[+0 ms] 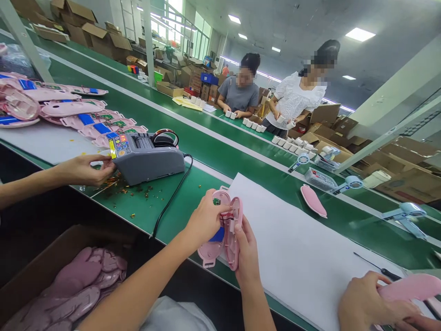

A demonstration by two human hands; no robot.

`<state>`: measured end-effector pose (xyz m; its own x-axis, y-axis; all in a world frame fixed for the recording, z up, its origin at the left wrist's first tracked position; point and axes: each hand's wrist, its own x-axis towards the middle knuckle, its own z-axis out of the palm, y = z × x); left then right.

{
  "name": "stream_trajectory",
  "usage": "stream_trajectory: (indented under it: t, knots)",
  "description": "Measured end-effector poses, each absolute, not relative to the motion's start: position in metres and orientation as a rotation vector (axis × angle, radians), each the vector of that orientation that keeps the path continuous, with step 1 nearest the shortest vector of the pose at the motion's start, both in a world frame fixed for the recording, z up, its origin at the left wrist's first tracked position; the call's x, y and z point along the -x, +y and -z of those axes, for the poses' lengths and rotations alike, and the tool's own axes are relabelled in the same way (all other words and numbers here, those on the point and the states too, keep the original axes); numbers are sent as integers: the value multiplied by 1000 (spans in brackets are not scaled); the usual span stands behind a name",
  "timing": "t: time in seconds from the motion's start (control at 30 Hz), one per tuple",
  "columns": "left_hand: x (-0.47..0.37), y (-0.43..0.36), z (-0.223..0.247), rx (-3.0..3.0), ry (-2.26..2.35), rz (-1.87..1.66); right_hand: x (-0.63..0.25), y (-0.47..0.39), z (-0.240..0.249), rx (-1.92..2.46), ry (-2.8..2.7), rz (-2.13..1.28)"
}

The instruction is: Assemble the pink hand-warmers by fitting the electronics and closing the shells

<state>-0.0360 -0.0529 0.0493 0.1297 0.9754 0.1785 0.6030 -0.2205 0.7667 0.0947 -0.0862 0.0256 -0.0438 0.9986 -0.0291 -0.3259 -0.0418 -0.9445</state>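
In the middle of the head view, two halves of a pink plastic housing stand opened side by side, joined by red and black wires. My left hand (204, 217) grips the left housing half (209, 252), which carries a blue battery (217, 235) and a small green circuit board (216, 201). Its fingertips touch the wires at the gap between the halves. Around the right housing half (234, 250) my right hand (247, 248) is closed, its palm side partly hidden. Both hands are over the bench's front edge, by a white sheet (285, 248).
A grey tape dispenser (151, 161) sits left, with a co-worker's hand (91, 170) at it and amber scraps nearby. Pink housings (72, 108) pile behind it; more fill a box (20, 276) below. At right, another person's hand (368, 299) holds a pink housing near a screwdriver (387, 273).
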Motion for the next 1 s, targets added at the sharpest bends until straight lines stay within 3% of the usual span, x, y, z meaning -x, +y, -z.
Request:
stream_trajectory:
  t: [0.2,0.3,0.53,0.73,1.0]
  knots:
    - [34,-57,-61,-2039,1554,-779,-94,-84,-26,951,-972,-1391]
    - [35,-57,-62,-2033,1392,-866,-94,-84,-25,957,-953,-1381]
    - [35,-50,-43,-1330,1257,-1346,-93,-83,-28,979,-934,-1366]
    - [28,-53,-33,-702,729,-1206,-95,-79,-24,998,-923,-1382]
    - [9,-61,-40,-470,602,-1166,-93,-82,-24,1060,-922,-1318]
